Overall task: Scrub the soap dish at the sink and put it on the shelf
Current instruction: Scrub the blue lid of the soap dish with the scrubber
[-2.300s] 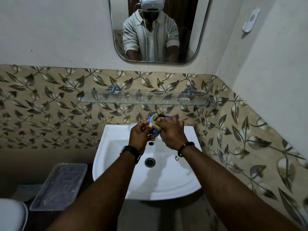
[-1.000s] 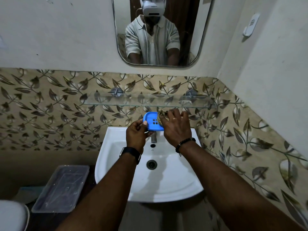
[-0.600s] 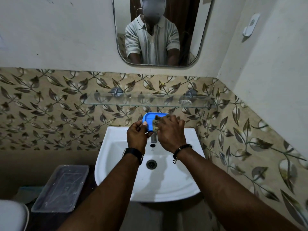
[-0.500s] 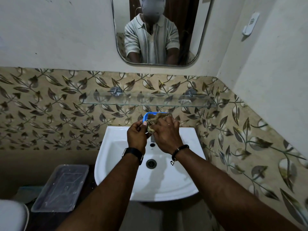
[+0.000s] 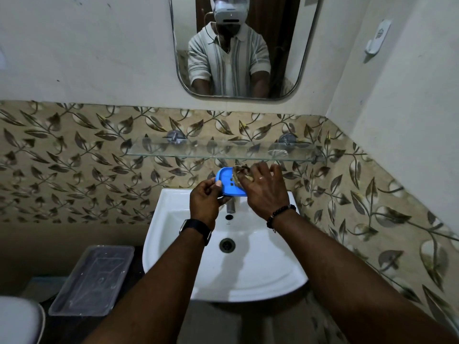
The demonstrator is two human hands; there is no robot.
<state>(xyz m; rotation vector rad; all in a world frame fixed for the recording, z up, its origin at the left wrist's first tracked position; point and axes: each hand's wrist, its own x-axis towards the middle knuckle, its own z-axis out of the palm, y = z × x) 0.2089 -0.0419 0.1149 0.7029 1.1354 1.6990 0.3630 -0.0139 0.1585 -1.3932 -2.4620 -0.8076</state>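
Left hand [image 5: 205, 198] pinches the one blue dish [image 5: 229, 182] by its edge, right hand [image 5: 263, 192] presses one scrubber [image 5: 241, 173] onto it, over the sink [image 5: 260, 274].

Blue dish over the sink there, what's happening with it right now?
A person is scrubbing the blue soap dish above the white sink. The left hand pinches the dish by its left edge and holds it tilted up, while the right hand presses a brownish scrubber against its right side. The glass shelf just above them holds no soap dish yet, so the dish is not yet put away.
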